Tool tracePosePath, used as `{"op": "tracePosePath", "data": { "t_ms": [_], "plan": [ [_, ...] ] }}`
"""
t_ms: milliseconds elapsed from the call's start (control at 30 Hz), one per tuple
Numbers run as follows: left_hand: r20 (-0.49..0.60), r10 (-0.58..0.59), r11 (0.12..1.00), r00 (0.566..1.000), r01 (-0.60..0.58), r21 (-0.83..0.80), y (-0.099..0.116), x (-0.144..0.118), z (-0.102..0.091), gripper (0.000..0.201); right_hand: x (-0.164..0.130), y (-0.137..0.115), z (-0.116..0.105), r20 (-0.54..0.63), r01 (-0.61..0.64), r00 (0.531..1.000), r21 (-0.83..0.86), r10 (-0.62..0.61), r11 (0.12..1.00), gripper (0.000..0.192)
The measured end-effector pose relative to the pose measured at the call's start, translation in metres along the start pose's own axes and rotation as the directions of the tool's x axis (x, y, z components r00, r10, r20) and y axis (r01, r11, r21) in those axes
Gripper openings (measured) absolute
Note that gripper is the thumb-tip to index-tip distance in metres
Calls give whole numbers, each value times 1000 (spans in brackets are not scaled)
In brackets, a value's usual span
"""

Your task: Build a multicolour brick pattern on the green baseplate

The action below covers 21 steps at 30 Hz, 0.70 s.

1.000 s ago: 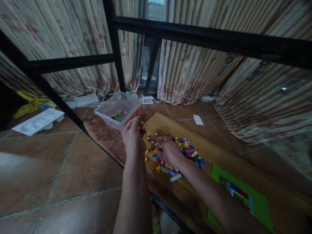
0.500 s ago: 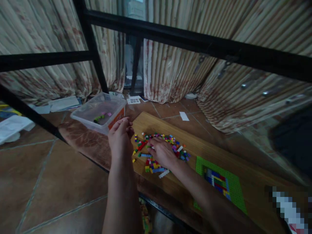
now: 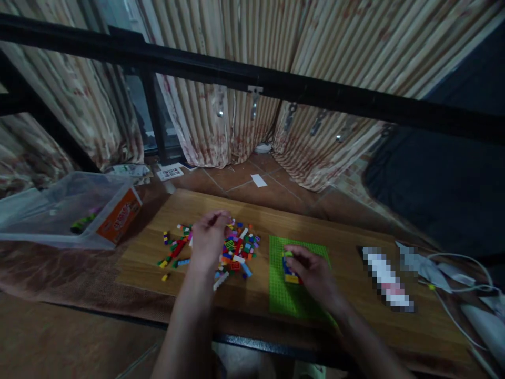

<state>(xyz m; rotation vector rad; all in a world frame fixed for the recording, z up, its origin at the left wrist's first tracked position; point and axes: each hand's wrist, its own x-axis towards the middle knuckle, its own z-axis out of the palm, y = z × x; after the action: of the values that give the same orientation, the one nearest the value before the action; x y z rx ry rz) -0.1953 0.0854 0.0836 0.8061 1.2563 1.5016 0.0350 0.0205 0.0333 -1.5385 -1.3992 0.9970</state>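
Right hand (image 3: 311, 271) fingers pinch bricks on green baseplate (image 3: 294, 295); left hand (image 3: 209, 242) curled loosely over brick pile (image 3: 236, 247)

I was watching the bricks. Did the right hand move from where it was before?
Yes. The right hand left the pile of loose bricks and went right, onto the green baseplate.

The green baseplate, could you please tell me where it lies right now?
The green baseplate lies flat on the wooden board, right of the loose brick pile, with the right hand resting on it.
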Motion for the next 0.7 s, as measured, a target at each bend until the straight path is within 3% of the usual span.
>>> {"op": "tracePosePath", "data": {
  "t_ms": [100,167,233,367,500,700],
  "plan": [
    [234,-34,974,972,-20,226,-30,-14,36,18,16,20,-34,-93,7,996,-62,-13,998,36],
    [375,-1,918,927,-148,367,-47,-23,52,16,23,27,-43,-118,53,990,-180,-75,982,36],
    [439,-1,859,898,-224,460,-59,-30,62,18,26,30,-44,-112,95,985,-303,-135,948,38],
    [438,-80,753,895,-234,615,-71,-38,69,22,26,28,-34,-9,211,969,-492,-247,844,34],
    [449,-148,641,881,-260,722,-76,-41,73,24,28,23,-28,119,329,940,-560,-320,760,26],
    [475,-180,618,861,-276,736,-84,-41,81,28,31,27,-25,178,345,938,-548,-296,762,26]
  ]
}}
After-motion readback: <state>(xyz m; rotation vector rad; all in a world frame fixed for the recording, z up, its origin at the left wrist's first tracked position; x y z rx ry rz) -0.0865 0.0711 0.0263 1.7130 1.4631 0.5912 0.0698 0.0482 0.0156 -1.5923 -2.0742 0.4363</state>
